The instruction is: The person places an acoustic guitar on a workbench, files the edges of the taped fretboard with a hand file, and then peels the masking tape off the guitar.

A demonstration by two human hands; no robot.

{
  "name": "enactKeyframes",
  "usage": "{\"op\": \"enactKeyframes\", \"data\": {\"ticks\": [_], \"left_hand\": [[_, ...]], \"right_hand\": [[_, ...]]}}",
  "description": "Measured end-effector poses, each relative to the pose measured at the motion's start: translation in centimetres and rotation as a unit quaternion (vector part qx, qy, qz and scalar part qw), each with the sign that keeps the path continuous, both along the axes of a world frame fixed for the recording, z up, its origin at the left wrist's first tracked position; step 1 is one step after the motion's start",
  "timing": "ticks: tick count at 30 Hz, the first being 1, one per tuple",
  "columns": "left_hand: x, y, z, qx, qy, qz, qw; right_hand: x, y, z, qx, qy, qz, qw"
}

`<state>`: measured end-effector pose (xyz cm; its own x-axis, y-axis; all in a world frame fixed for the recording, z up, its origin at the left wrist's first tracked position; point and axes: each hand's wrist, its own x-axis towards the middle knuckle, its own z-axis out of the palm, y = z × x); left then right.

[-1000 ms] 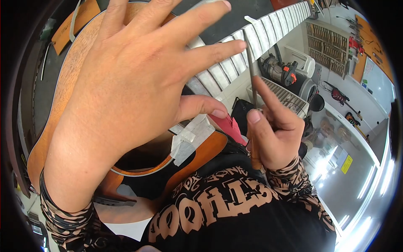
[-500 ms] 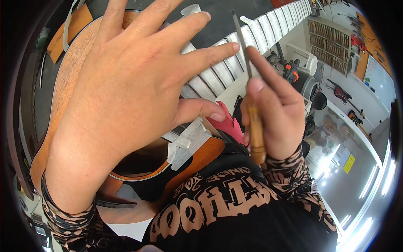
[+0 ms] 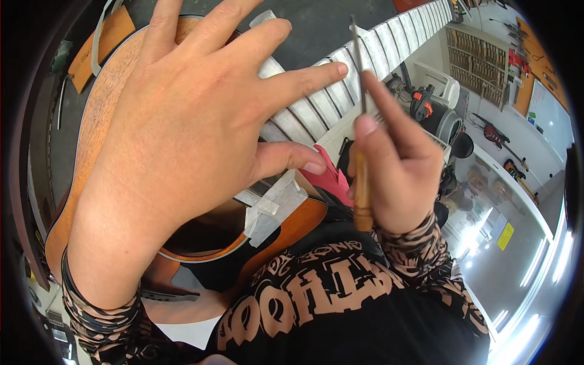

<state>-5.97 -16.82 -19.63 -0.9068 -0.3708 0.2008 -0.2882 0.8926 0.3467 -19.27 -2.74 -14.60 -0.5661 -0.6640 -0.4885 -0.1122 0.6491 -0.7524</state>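
Note:
My left hand (image 3: 182, 115) lies palm down over the acoustic guitar (image 3: 100, 103), fingers spread, its index fingertip at the neck. Light masking tape covers the fretboard (image 3: 389, 45) between the dark frets. In my right hand (image 3: 406, 161) is a slim file (image 3: 362, 198) with a wooden handle, index finger stretched along its narrow metal blade. The blade stands almost upright in view, crossing the edge of the fretboard just right of my left index fingertip; whether it touches a fret I cannot tell. More tape (image 3: 274, 213) covers the top beside the sound hole (image 3: 207, 234).
A pink cloth (image 3: 327, 170) hangs beside the neck. Beyond it are a machine with orange knobs (image 3: 423, 106), a rack of small tools (image 3: 477, 64) and a glass-topped case (image 3: 486, 225). Electric guitars (image 3: 490, 134) hang on the wall.
The file has swung more upright: its tip has shifted right and its handle end left, together with my right hand. My left hand stays spread, its fingers slightly shifted.

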Motion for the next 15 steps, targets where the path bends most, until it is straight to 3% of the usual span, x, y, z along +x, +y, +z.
{"op": "enactKeyframes", "data": {"ticks": [1,2,4,5,13,15], "left_hand": [[0.0,0.0,-0.1,-0.003,-0.002,0.0,1.0],[0.0,-0.1,-0.1,-0.003,-0.001,0.001,1.0],[0.0,-0.1,0.0,-0.003,-0.002,0.002,1.0],[0.0,-0.1,0.0,-0.002,-0.002,0.002,1.0],[0.3,0.0,-0.1,-0.014,-0.02,-0.004,1.0],[0.3,0.1,-0.1,-0.013,-0.027,-0.006,1.0]], "right_hand": [[-0.3,-0.2,0.3,-0.033,-0.071,-0.048,0.996],[-0.7,0.0,0.5,-0.035,-0.07,-0.046,0.996],[-1.0,1.2,1.2,-0.007,0.004,0.051,0.999],[-0.8,1.9,1.4,0.015,0.017,0.019,1.0],[0.0,1.9,0.5,0.034,0.068,0.079,0.994],[0.1,0.5,0.0,0.004,0.005,0.007,1.0]]}}
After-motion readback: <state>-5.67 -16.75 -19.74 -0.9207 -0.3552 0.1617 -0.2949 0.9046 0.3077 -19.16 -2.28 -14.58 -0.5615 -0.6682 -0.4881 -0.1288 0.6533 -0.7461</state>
